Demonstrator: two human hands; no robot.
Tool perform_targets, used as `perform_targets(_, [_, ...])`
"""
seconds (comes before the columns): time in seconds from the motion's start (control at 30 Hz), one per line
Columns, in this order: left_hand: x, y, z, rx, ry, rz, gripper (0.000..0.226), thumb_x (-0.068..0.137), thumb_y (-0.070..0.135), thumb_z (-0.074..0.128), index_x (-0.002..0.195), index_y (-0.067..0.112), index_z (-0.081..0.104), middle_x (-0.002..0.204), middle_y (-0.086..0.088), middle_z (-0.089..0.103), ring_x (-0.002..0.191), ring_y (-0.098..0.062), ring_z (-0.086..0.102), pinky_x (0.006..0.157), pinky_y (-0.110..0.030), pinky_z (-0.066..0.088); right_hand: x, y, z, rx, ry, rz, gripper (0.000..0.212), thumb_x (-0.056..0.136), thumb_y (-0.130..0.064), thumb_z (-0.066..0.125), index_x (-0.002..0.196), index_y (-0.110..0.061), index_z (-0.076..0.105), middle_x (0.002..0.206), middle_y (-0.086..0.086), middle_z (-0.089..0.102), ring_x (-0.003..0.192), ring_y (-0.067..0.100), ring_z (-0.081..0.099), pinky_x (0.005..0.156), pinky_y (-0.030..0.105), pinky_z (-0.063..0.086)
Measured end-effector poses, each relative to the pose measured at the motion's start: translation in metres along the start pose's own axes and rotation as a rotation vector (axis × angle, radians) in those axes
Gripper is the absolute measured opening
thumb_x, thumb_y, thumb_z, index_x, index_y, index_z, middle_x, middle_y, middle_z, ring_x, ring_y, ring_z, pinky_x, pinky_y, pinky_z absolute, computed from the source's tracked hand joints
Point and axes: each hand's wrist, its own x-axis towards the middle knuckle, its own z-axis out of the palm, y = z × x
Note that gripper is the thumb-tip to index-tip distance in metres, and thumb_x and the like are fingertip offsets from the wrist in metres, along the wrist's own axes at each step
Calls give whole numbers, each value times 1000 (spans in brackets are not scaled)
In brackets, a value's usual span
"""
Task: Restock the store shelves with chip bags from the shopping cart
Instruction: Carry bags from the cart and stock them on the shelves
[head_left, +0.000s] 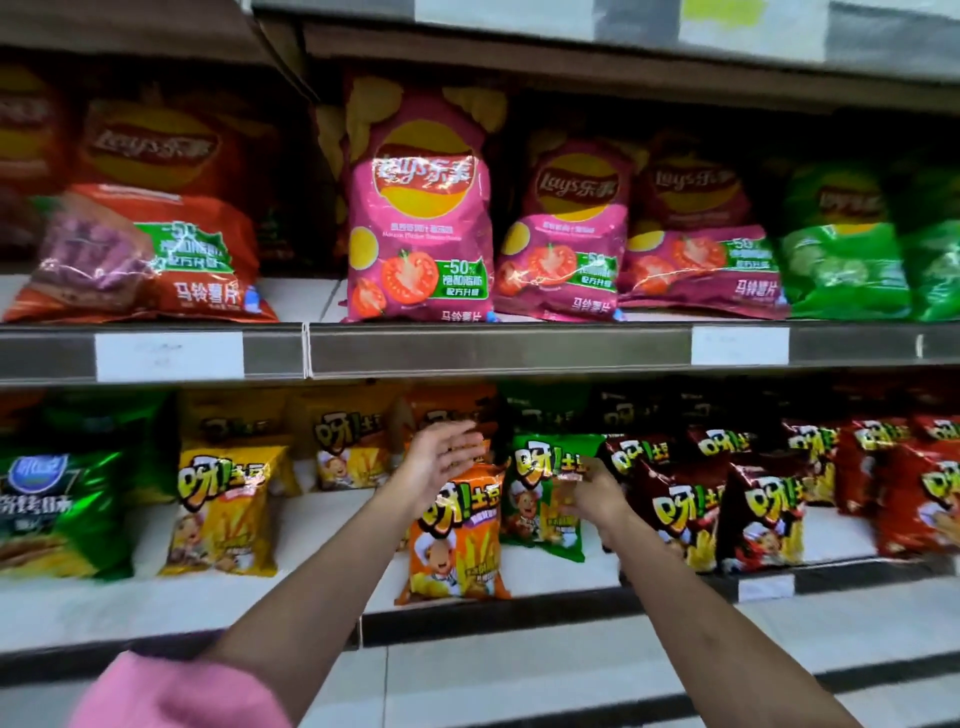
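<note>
Both arms reach to the lower shelf (311, 525). Left hand (441, 457), fingers spread, hovers by an orange bag (457, 540); right hand (592, 491) pinches a green bag (545, 499). Placing step, it seems; next, stand the bags upright.

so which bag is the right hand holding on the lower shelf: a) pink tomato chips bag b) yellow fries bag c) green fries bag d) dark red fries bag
c, the right hand curls its fingers on the green fries bag, just right of the upright orange bag.

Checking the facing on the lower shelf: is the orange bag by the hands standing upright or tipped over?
Upright: the orange bag stands on its bottom edge at the lower shelf's front, its print reading right way up.
</note>
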Motion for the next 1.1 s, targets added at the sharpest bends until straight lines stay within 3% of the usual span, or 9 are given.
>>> perform_targets(0.13, [-31,-12,1,25,133,105,20,98,13,42,109,7,58,102,-8,65,94,-19,63,86,-27,47,-30,-13,-9,41,12,-94,29,91,-3,56,119,-7,53,89,8,63,86,29,64,80,43,53])
perform_targets(0.27, [-67,-25,-8,39,275,107,21,99,11,41,102,10,62,98,-7,67,91,-19,64,85,-29,49,-68,-24,-3,29,-99,-177,10,95,-7,52,104,-8,55,81,6,61,66,18,58,55,25,43])
perform_targets(0.37, [-96,-30,-22,62,394,85,19,97,12,46,92,13,63,97,-8,67,82,-16,64,76,-25,48,-89,-23,16,-21,-182,-243,7,97,-8,48,100,-6,55,69,5,60,55,13,55,48,21,39])
perform_targets(0.43, [-119,-32,-36,73,468,71,13,94,11,52,89,12,63,96,-11,67,78,-16,63,73,-23,47,-103,-22,33,-31,-253,-262,5,97,-10,49,99,-7,52,69,6,62,55,14,55,49,23,39])
perform_targets(0.57, [-176,-30,-70,74,620,80,15,92,11,55,104,2,60,84,-8,64,64,-13,59,60,-18,45,-135,-30,78,-95,-369,-309,12,97,-9,46,86,-14,50,67,5,60,51,13,53,45,22,37])
perform_targets(0.7, [-235,-22,-117,43,765,99,9,91,5,51,90,5,60,74,-8,59,39,-6,53,50,-19,39,-171,-38,140,-130,-551,-335,13,93,-8,46,84,-17,47,67,7,60,47,13,53,42,20,36])
perform_targets(0.8, [-273,-17,-158,23,890,120,12,93,6,51,85,9,59,75,-7,59,46,-8,54,50,-17,37,-208,-47,182,-156,-662,-385,13,94,-9,46,86,-19,47,67,4,60,50,12,54,44,19,36])
perform_targets(0.9, [-311,-17,-197,8,1021,138,11,94,8,51,91,7,61,85,-9,64,64,-14,56,60,-21,42,-243,-55,228,-149,-777,-423,11,96,-9,46,89,-18,45,68,5,60,48,13,53,44,20,35])
perform_targets(1.1, [-384,-2,-281,-99,1138,198,17,93,2,49,79,8,56,64,-3,55,49,-10,48,45,-15,33,-317,-64,338,-202,-966,-461,14,92,-4,53,87,-16,47,65,4,58,36,4,50,37,16,32])
